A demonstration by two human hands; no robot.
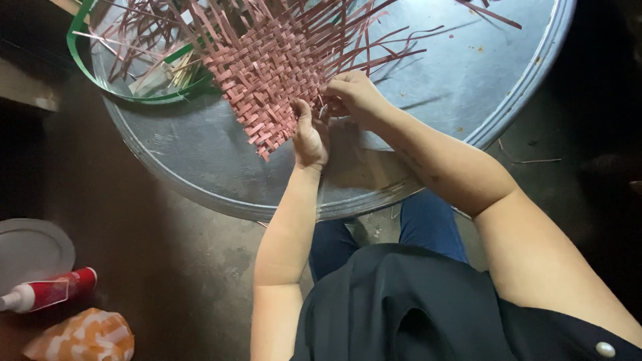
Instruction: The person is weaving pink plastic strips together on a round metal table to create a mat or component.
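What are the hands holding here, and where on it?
Both the left hand and right hand grip the pink woven mat at its near edge, pinching its loose strips.

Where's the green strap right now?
In the head view, the green strap curves along the upper-left part of the round metal tray, just left of the pink woven mat and well left of both hands.

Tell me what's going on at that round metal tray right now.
A person is weaving a flat mat of pinkish-red strips on a round grey metal tray. The left hand presses on the mat's near edge, and the right hand pinches strips beside it. Loose strip ends fan out at the far side, and a green plastic band curls at the tray's left edge.
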